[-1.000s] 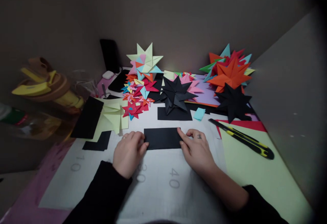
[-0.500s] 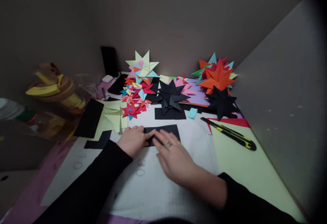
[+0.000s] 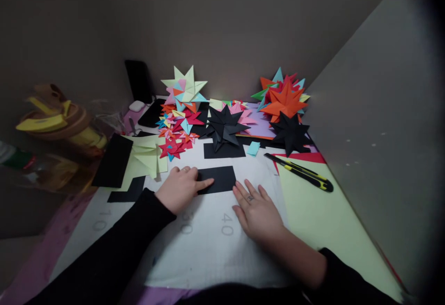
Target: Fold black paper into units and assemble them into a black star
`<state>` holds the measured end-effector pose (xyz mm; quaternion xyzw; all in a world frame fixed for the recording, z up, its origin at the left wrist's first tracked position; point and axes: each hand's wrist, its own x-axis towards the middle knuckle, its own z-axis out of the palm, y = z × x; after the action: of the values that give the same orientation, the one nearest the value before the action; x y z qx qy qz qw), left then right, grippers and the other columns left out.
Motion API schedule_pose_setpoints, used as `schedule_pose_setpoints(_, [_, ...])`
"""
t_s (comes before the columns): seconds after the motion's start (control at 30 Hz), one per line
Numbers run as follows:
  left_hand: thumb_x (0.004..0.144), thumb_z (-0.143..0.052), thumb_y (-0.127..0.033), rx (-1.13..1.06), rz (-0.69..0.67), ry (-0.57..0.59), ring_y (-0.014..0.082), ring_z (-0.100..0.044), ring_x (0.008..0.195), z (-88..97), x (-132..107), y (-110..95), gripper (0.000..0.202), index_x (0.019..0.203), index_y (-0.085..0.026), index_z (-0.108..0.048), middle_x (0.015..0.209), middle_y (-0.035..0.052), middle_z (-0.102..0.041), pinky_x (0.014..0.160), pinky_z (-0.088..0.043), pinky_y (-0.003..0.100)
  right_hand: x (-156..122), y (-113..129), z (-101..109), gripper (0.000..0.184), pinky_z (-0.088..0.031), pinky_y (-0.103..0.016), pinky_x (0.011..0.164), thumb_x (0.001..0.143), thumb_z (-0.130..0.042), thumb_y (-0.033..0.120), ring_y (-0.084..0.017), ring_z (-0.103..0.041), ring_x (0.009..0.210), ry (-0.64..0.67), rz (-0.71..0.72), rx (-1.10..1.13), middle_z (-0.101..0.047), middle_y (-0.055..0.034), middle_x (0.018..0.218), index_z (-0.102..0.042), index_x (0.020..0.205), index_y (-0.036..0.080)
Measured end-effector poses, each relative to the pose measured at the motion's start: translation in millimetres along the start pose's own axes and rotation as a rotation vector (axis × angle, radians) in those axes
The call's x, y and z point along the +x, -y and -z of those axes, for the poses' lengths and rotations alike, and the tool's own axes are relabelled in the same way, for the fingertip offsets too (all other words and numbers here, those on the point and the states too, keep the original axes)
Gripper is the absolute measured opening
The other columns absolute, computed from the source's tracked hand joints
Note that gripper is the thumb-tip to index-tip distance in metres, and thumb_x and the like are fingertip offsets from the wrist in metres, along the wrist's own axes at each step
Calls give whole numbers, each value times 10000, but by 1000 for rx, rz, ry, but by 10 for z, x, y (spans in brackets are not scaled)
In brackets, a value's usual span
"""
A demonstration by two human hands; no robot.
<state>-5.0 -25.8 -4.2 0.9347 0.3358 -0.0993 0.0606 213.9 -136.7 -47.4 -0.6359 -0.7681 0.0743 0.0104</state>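
Note:
A black paper rectangle lies flat on the white mat in front of me. My left hand rests over its left end, index finger stretched across the paper and the other fingers bent. That end is hidden beneath the hand. Flat and with fingers spread, my right hand reaches the paper's lower right corner with its fingertips; a ring shows on one finger. Just beyond lies another black paper strip, partly under a black folded paper star.
A yellow-black utility knife lies on pale green paper at right. Colourful paper stars are piled at the back. Left are folded green papers, black paper, a bottle and a brown-yellow cup.
My right hand has slid rightward along the black paper, from beside the left index finger to the right corner. My left hand keeps its place on the paper. The view has shifted slightly.

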Motion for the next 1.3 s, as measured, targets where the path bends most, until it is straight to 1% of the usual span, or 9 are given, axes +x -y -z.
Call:
schedule_pose_setpoints(0.13, [902,-420,-159,59,-162,46,231,-528,835,43,1,-188,479,1328,-377,-457,935,79,-568,684,-340,336,-3,52,23,461,-297,-536,1046,899,-396,274,-316,-346,1333,-2,-16,-8,-453,-87,1390,-502,1323,128])
schedule_pose_setpoints(0.33, [874,-433,-117,93,57,80,264,-558,836,57,-288,-326,338,1167,-153,-598,905,130,-614,651,-364,361,-22,31,10,460,-296,-534,1043,901,-384,258,-318,-350,1330,-15,-10,-11,-451,-72,1394,-498,1325,123])
schedule_pose_setpoints(0.47, [894,-375,-93,98,132,139,270,-578,836,44,-500,-253,328,1109,-136,-619,912,129,-636,649,-378,364,36,65,47,437,-286,-527,1048,900,-394,234,-331,-341,1332,-13,18,-39,-471,-130,1375,-541,1282,78])
schedule_pose_setpoints(0.6, [885,-395,-97,94,107,116,264,-583,839,35,-537,-236,300,1079,-127,-621,911,121,-635,655,-388,357,192,354,152,458,-210,-577,1070,889,-458,333,-371,-223,1373,-41,85,-16,-409,-137,1421,-569,1253,78])
schedule_pose_setpoints(0.7, [861,-445,-101,84,113,91,260,-583,829,40,-513,-266,238,992,-113,-642,887,120,-629,659,-389,354,298,626,171,535,-246,-537,1075,904,-422,415,-318,-252,1374,7,271,92,-404,-87,1435,-458,1355,128])
schedule_pose_setpoints(0.77, [856,-450,-101,73,117,84,252,-582,817,41,-505,-279,227,975,-111,-643,877,120,-626,661,-391,351,326,707,147,527,-265,-533,1065,911,-409,418,-320,-294,1355,44,287,126,-431,-71,1420,-456,1357,142])
schedule_pose_setpoints(1.03, [893,-358,-107,74,91,100,231,-579,784,33,-484,-231,300,952,-113,-652,856,120,-627,682,-413,350,50,166,81,413,-283,-535,1032,924,-381,287,-333,-408,1288,6,-17,33,-520,-80,1340,-563,1268,149])
schedule_pose_setpoints(1.17, [860,-395,-99,6,73,133,229,-590,777,180,-397,-163,286,843,-135,-678,849,118,-631,697,-427,355,11,-55,203,370,-274,-559,1023,903,-432,278,-342,-401,1292,-12,-38,10,-547,-98,1320,-615,1200,155])
schedule_pose_setpoints(1.3, [816,-480,-127,-58,86,-53,245,-573,970,272,-172,-49,248,937,-208,-681,1086,98,-600,815,-426,371,264,-176,349,299,-383,-480,958,891,-467,333,-292,-554,1142,-56,-20,182,-693,-89,1094,-684,1048,202])
